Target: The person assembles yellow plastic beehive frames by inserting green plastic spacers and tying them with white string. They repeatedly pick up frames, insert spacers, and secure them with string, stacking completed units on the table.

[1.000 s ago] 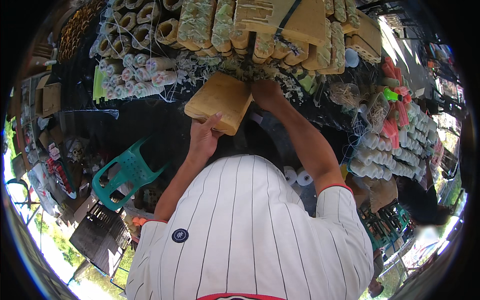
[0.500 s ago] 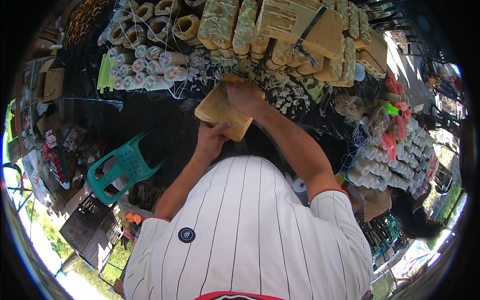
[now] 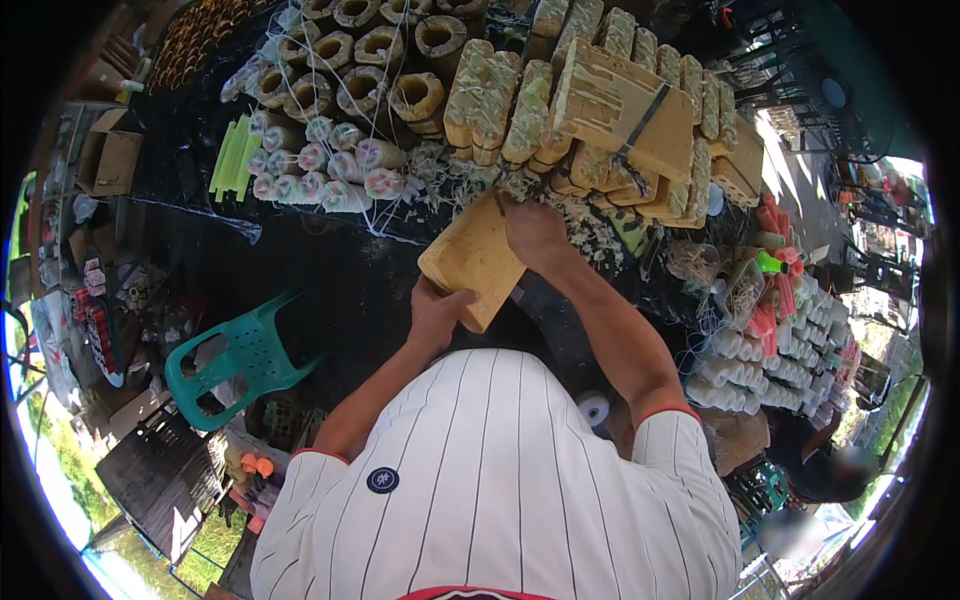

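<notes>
Far left, an open carton [image 3: 108, 155]; nearer, a green chair [image 3: 235, 360] with a pierced seat. On the dark-covered table [image 3: 162, 172]: pale green sticks [image 3: 232, 158] in a bundle, then wrapped rolls [image 3: 330, 165] stacked end-on, with hollow tubes [image 3: 405, 95] in rows behind them, string trailing across. Left hand [image 3: 438, 315] clamped on the near left end of a tan block [image 3: 472, 255], thumb on the top face, other fingers mostly hidden. Block tilted, held in front of the shirt at the table's near edge, its far end close to the shavings [image 3: 590, 235]. Right hand [image 3: 540, 238] at the block's upper right edge, fingers curled; a small dark piece [image 3: 501, 206] shows by the fingertips, too small to identify. Cannot tell whether that grip is clamped on it. Half a second ago the right hand lay across the block's top face; now it sits out at the edge, leaving more of that face bare. Left grip unchanged, same end. Whole scene sits lower in view than before, stacks included. Behind the hands, tan bars [image 3: 480, 105] streaked pale green; right of them, a slab [image 3: 625, 105] with a dark strap. Farther right, red rolls [image 3: 762, 322], white rolls [image 3: 740, 370], another person [image 3: 825, 468] near the rim.
</notes>
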`<state>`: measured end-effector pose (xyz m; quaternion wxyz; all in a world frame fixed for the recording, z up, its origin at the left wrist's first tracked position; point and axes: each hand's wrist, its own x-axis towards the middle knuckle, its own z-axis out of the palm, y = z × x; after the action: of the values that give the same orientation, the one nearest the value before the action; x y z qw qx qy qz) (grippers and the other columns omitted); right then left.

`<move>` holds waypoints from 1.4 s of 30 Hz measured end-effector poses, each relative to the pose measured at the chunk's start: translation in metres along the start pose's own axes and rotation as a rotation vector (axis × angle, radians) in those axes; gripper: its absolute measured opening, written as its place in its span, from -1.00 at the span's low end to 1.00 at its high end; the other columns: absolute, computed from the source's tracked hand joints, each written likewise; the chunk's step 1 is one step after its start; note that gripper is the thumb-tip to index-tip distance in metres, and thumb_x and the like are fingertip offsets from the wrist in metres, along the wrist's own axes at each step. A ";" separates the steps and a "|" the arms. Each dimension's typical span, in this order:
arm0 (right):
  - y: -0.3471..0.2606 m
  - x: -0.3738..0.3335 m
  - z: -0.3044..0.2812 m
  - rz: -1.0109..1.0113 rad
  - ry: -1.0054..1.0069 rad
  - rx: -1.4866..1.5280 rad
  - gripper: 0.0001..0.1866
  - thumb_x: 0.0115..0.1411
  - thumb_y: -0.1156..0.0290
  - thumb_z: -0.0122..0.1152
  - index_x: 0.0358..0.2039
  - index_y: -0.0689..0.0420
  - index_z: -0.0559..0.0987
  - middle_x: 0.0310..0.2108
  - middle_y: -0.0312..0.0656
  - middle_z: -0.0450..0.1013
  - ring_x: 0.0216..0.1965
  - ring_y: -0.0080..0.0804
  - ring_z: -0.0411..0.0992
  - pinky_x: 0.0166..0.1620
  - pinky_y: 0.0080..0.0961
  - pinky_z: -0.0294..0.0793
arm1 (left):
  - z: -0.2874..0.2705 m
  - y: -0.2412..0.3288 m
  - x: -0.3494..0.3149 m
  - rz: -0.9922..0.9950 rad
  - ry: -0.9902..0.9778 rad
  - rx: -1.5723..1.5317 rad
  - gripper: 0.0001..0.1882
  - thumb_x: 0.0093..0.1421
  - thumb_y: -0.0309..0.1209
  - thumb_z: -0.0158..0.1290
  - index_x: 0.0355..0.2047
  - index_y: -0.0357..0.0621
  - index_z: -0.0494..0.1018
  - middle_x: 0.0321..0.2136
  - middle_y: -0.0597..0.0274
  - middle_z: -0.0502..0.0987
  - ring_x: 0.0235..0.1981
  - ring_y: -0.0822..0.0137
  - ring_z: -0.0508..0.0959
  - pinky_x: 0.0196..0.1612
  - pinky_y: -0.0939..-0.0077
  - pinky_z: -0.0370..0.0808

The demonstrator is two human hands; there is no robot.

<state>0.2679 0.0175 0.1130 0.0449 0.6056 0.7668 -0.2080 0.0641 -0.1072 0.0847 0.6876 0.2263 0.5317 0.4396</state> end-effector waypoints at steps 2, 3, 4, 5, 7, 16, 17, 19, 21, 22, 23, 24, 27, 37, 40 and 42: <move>-0.057 -0.063 -0.031 -0.142 0.145 -0.059 -0.46 0.27 0.44 0.17 0.28 0.16 0.48 -0.34 0.03 0.64 -0.29 0.04 0.68 -0.25 -0.11 0.71 | -0.005 0.005 -0.004 0.119 -0.035 0.287 -0.33 0.04 -0.59 0.37 0.19 -0.25 0.41 -0.05 0.11 0.68 -0.05 0.27 0.70 0.02 0.33 0.65; -0.071 -0.080 -0.034 -0.238 0.309 -0.102 -0.43 0.26 0.45 0.16 0.31 0.15 0.46 -0.34 0.02 0.63 -0.30 0.04 0.68 -0.26 -0.11 0.71 | -0.001 0.017 -0.006 0.179 -0.073 0.440 -0.35 0.04 -0.57 0.37 0.18 -0.27 0.44 -0.08 0.11 0.70 -0.07 0.31 0.71 0.02 0.38 0.64; -0.071 -0.078 -0.031 -0.151 0.306 -0.082 -0.43 0.25 0.47 0.16 0.31 0.15 0.46 -0.32 0.04 0.63 -0.29 0.06 0.68 -0.26 -0.10 0.71 | 0.012 0.041 -0.012 0.180 -0.086 0.557 -0.35 0.05 -0.56 0.35 0.19 -0.31 0.44 -0.12 0.10 0.73 -0.11 0.40 0.71 -0.02 0.43 0.64; -0.069 -0.074 -0.029 -0.072 0.305 -0.068 -0.42 0.25 0.48 0.16 0.31 0.14 0.45 -0.30 0.06 0.62 -0.28 0.07 0.67 -0.26 -0.09 0.70 | 0.012 0.043 -0.013 0.174 -0.092 0.588 -0.33 0.05 -0.57 0.35 0.20 -0.31 0.43 -0.13 0.08 0.73 -0.11 0.39 0.72 -0.03 0.43 0.64; -0.041 -0.053 -0.019 0.088 0.218 0.017 -0.41 0.23 0.50 0.17 0.31 0.14 0.44 -0.25 0.10 0.60 -0.26 0.10 0.66 -0.26 -0.08 0.71 | 0.010 0.048 -0.013 0.164 -0.107 0.653 -0.31 0.05 -0.57 0.34 0.24 -0.30 0.41 -0.15 0.04 0.73 -0.13 0.36 0.72 -0.04 0.42 0.64; -0.069 -0.128 -0.060 -0.049 0.265 0.033 -0.50 0.22 0.51 0.15 0.21 0.18 0.49 -0.14 0.21 0.57 -0.21 0.21 0.63 -0.21 0.00 0.68 | 0.020 0.063 -0.006 0.463 -0.270 0.937 -0.24 0.06 -0.55 0.29 0.32 -0.16 0.37 -0.23 -0.07 0.70 -0.25 0.09 0.75 -0.15 0.30 0.67; -0.062 -0.127 -0.055 -0.008 0.270 0.097 -0.51 0.23 0.51 0.14 0.20 0.19 0.49 -0.15 0.21 0.57 -0.22 0.22 0.63 -0.21 -0.01 0.69 | 0.021 0.064 -0.010 0.476 -0.282 0.963 -0.24 0.06 -0.55 0.28 0.32 -0.15 0.37 -0.23 -0.08 0.70 -0.26 0.06 0.76 -0.15 0.29 0.67; -0.015 -0.097 -0.024 0.244 0.197 0.099 -0.50 0.24 0.52 0.11 0.22 0.19 0.48 -0.20 0.19 0.58 -0.26 0.20 0.64 -0.22 -0.03 0.68 | 0.029 0.072 -0.012 0.436 -0.306 1.077 -0.27 0.05 -0.56 0.30 0.29 -0.18 0.39 -0.18 -0.09 0.71 -0.16 0.03 0.76 -0.10 0.28 0.67; 0.018 -0.090 -0.007 0.332 0.172 0.177 -0.43 0.22 0.54 0.11 0.28 0.14 0.46 -0.24 0.15 0.60 -0.30 0.15 0.65 -0.25 -0.10 0.69 | 0.029 0.072 -0.017 0.424 -0.333 1.122 -0.27 0.03 -0.55 0.30 0.28 -0.17 0.41 -0.18 -0.13 0.70 -0.16 -0.03 0.75 -0.10 0.26 0.68; 0.020 -0.095 -0.014 0.324 0.170 0.163 -0.42 0.22 0.55 0.12 0.30 0.13 0.45 -0.24 0.14 0.60 -0.31 0.13 0.65 -0.25 -0.12 0.70 | 0.029 0.071 -0.016 0.449 -0.334 1.105 -0.25 0.02 -0.54 0.29 0.28 -0.15 0.41 -0.20 -0.16 0.69 -0.20 -0.07 0.75 -0.13 0.24 0.68; 0.020 -0.098 -0.024 0.311 0.175 0.150 -0.40 0.21 0.55 0.12 0.31 0.11 0.45 -0.24 0.14 0.61 -0.31 0.12 0.65 -0.26 -0.13 0.70 | 0.032 0.070 -0.011 0.480 -0.332 1.090 -0.24 0.00 -0.54 0.28 0.29 -0.12 0.42 -0.23 -0.19 0.68 -0.24 -0.11 0.74 -0.16 0.22 0.68; -0.002 -0.115 -0.038 0.211 0.200 0.148 -0.35 0.19 0.57 0.16 0.34 0.10 0.43 -0.21 0.11 0.61 -0.29 0.11 0.66 -0.26 -0.12 0.70 | 0.032 0.069 -0.010 0.466 -0.319 1.094 -0.24 0.00 -0.53 0.28 0.29 -0.12 0.42 -0.23 -0.19 0.68 -0.24 -0.12 0.74 -0.16 0.21 0.68; -0.050 -0.155 -0.052 -0.086 0.407 0.026 -0.36 0.16 0.58 0.18 0.31 0.10 0.46 -0.14 0.07 0.59 -0.27 0.04 0.67 -0.26 -0.17 0.71 | 0.040 0.071 -0.009 0.418 -0.330 1.109 -0.23 -0.01 -0.53 0.28 0.29 -0.12 0.42 -0.22 -0.19 0.68 -0.24 -0.13 0.73 -0.16 0.19 0.68; -0.015 -0.159 -0.060 0.064 0.261 0.224 -0.41 0.15 0.57 0.19 0.25 0.20 0.49 -0.29 0.04 0.62 -0.35 0.01 0.66 -0.28 -0.17 0.69 | 0.056 0.065 -0.011 0.479 -0.384 1.303 -0.20 -0.08 -0.53 0.31 0.27 -0.18 0.40 0.01 -0.19 0.64 -0.10 -0.17 0.70 -0.06 0.11 0.68; -0.024 -0.169 -0.062 0.009 0.305 0.194 -0.58 0.20 0.51 0.22 0.08 0.33 0.52 -0.31 0.11 0.61 -0.31 0.07 0.68 -0.36 -0.20 0.71 | 0.063 0.066 -0.015 0.460 -0.406 1.332 -0.19 -0.09 -0.54 0.30 0.27 -0.19 0.38 0.06 -0.18 0.62 -0.06 -0.17 0.69 -0.03 0.10 0.68; 0.002 -0.144 -0.040 0.215 0.188 0.248 -0.61 0.19 0.51 0.24 0.04 0.34 0.53 -0.30 0.12 0.61 -0.29 0.07 0.67 -0.36 -0.20 0.71 | 0.066 0.066 -0.019 0.474 -0.431 1.372 -0.18 -0.09 -0.54 0.30 0.27 -0.18 0.37 0.09 -0.17 0.61 -0.03 -0.16 0.68 -0.01 0.10 0.67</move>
<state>0.3152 -0.0986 0.1951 -0.0799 0.7018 0.6669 -0.2374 0.1006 -0.0791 0.1682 0.3684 0.7927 0.4769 0.0922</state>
